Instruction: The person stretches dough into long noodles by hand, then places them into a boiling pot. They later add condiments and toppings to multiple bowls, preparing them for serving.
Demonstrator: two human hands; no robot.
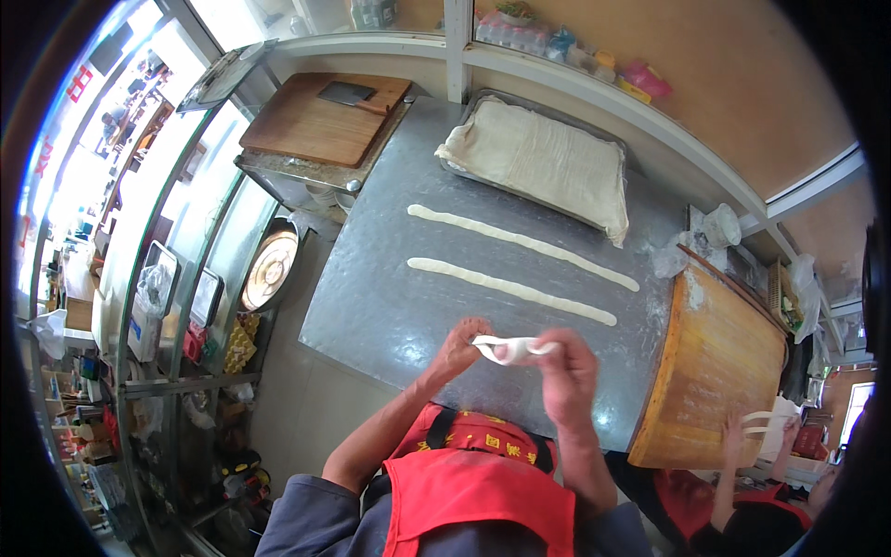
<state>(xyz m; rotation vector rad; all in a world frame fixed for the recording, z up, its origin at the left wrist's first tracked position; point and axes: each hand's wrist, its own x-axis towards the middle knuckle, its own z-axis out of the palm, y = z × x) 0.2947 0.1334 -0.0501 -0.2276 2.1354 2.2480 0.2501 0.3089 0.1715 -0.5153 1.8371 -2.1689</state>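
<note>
Between my two hands, above the front of the metal worktable (362, 292), hangs a short piece of white dough (514, 349). My left hand (465, 342) grips its left end. At the other end my right hand (569, 369) pinches the dough; it is somewhat blurred. Beyond them two long dough ropes lie roughly parallel on the metal, slanting down to the right: a nearer rope (511, 289) and a farther rope (522, 242). Behind the ropes stands a metal tray (619, 150) covered by a pale cloth (543, 160); what is under the cloth is hidden.
At the back left a cleaver (346, 92) lies on a wooden cutting board (313, 125). A floured wooden board (724, 362) adjoins the table on the right, where a co-worker's hands (734, 435) hold looped dough strands (757, 422). Glass shelving (188, 257) runs along the left.
</note>
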